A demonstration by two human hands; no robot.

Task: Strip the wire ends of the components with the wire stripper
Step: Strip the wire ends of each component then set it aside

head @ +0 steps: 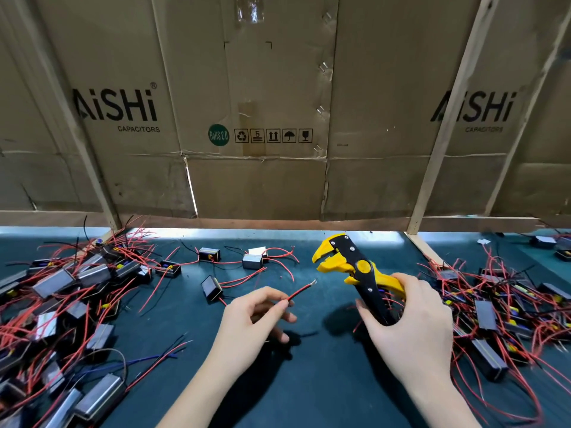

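Yellow-and-black wire stripper (355, 270) is being gripped by the right hand (411, 329), jaws parted; left hand (250, 319) is pinching one red wire (301, 291), bared tip raised, four loose components (211, 287) beyond.

A yellow-and-black wire stripper (355, 270) is held tilted above the counter (309, 366), its jaws apart and pointing up-left. Just left of it, a red wire (301, 291) shows a bare, stripped tip. Boxy components (55, 282) trailing red leads lie heaped at both sides.
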